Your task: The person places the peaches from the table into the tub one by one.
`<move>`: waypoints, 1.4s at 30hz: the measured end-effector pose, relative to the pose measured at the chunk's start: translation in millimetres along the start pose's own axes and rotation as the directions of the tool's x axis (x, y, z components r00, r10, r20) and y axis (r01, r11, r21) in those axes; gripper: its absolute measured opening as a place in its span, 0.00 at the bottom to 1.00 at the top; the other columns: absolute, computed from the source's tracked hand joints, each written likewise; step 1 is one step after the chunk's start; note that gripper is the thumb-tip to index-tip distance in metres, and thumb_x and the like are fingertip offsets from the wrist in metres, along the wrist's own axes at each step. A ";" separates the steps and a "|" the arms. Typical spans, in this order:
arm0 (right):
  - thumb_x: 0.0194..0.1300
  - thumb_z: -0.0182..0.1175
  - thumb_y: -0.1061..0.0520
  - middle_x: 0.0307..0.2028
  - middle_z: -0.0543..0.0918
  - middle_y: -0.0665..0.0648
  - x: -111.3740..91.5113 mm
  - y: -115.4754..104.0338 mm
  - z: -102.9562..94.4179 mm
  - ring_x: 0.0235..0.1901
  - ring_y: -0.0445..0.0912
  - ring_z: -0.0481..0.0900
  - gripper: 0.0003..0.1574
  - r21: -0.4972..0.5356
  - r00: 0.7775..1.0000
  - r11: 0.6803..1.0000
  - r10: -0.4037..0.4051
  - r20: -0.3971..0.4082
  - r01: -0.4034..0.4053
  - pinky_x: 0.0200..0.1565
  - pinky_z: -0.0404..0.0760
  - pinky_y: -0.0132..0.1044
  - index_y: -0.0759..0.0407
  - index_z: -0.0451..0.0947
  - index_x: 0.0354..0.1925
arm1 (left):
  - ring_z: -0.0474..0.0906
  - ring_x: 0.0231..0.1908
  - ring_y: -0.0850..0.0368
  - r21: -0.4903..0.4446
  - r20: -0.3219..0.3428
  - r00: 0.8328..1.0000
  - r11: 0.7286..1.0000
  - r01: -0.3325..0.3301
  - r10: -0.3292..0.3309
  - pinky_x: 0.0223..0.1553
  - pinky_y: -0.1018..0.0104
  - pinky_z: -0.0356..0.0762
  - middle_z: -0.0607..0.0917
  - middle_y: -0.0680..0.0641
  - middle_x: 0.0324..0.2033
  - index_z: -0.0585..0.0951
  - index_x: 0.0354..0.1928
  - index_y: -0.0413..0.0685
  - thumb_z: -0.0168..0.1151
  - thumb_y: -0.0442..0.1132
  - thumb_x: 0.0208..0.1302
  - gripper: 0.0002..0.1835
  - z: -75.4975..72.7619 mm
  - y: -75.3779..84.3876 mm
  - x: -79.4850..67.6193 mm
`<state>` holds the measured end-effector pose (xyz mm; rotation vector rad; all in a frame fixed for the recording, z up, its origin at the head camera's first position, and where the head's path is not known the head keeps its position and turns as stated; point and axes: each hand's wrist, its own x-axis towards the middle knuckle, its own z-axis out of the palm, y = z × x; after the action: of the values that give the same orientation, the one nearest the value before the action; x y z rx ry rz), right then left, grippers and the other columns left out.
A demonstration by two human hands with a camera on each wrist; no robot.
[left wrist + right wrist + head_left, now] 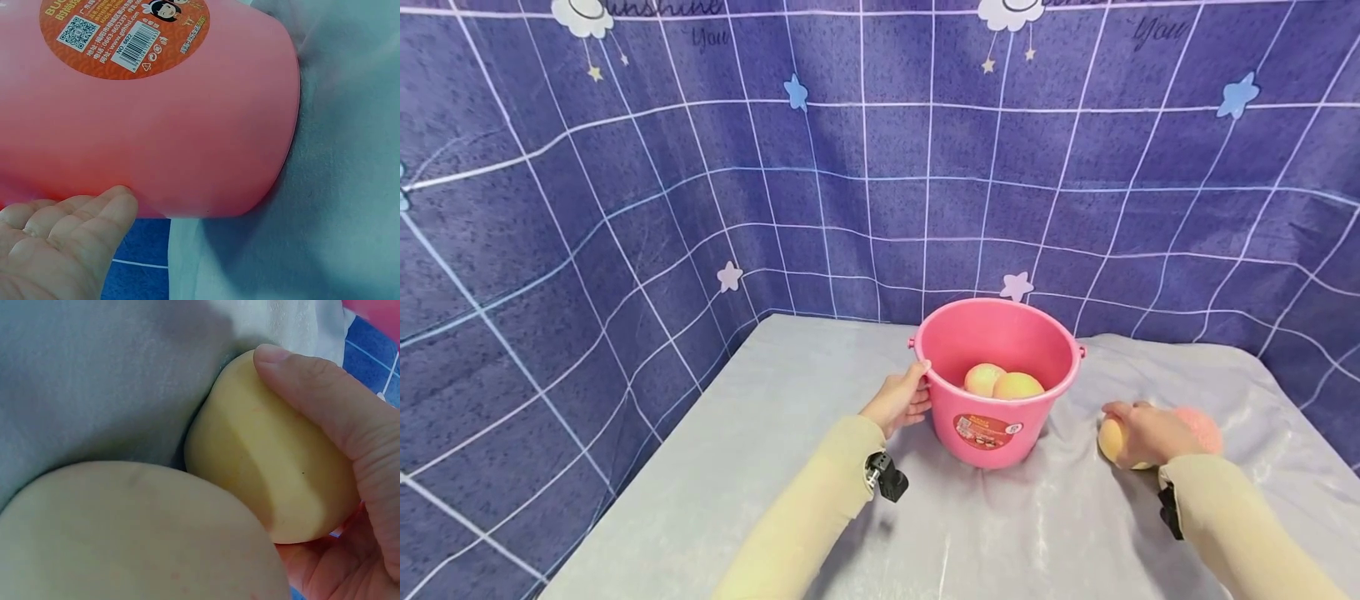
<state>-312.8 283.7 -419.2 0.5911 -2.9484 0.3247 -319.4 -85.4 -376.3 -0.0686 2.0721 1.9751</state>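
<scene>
A pink bucket (992, 429) stands upright with two round yellowish fruits (1018, 386) showing inside. My left hand (901, 400) grips its left rim, thumb at the edge and fingers against the outer wall; the left wrist view shows those fingers (75, 231) along the pink side. To the right of the bucket, my right hand (1153, 433) holds a smooth yellow fruit (269, 456) resting on the cloth, thumb on one side and fingers curled on the other. Close by, a larger pale round fruit (137, 531) fills the lower right wrist view.
A pinkish round thing (1201, 427) lies just right of my right hand, partly hidden by it. Pale grey cloth (715, 483) covers the table. Blue curtains (880, 192) with white grid lines hang behind and at the left.
</scene>
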 end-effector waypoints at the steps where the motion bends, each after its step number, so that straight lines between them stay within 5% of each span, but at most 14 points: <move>1: 0.26 0.72 0.56 0.30 0.75 0.63 -0.2 -0.1 0.4 0.21 0.51 0.72 0.43 -0.002 1.000 1.000 -0.006 -0.005 0.006 0.23 0.76 0.47 0.65 0.75 0.48 | 0.70 0.59 0.36 0.003 0.000 1.000 1.000 -0.001 0.001 0.61 0.45 0.66 0.70 0.27 0.61 0.64 0.64 0.24 0.46 0.56 0.67 0.40 -0.2 -0.1 -0.1; 30: 0.24 0.75 0.54 0.30 0.76 0.62 2.7 -9.4 11.1 0.24 0.52 0.75 0.42 -0.015 0.988 0.996 -0.088 -0.126 0.086 0.26 0.77 0.48 0.63 0.76 0.45 | 0.71 0.59 0.36 0.037 0.010 1.000 0.999 -0.016 0.016 0.61 0.44 0.65 0.70 0.27 0.60 0.63 0.64 0.23 0.44 0.56 0.68 0.39 -20.8 3.0 -6.3; 42: 0.26 0.75 0.53 0.33 0.77 0.62 0.2 -2.0 -5.4 0.26 0.52 0.75 0.44 -0.034 0.997 0.998 -0.058 -0.046 0.056 0.27 0.77 0.48 0.64 0.76 0.47 | 0.70 0.59 0.35 0.014 0.035 0.999 0.999 -0.035 0.035 0.61 0.43 0.65 0.69 0.26 0.61 0.63 0.64 0.23 0.45 0.56 0.68 0.40 -12.3 -0.6 -1.8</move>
<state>-311.8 283.1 -413.6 0.6529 -2.8804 0.2797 -319.5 -97.9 -376.1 0.0050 2.0790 1.9668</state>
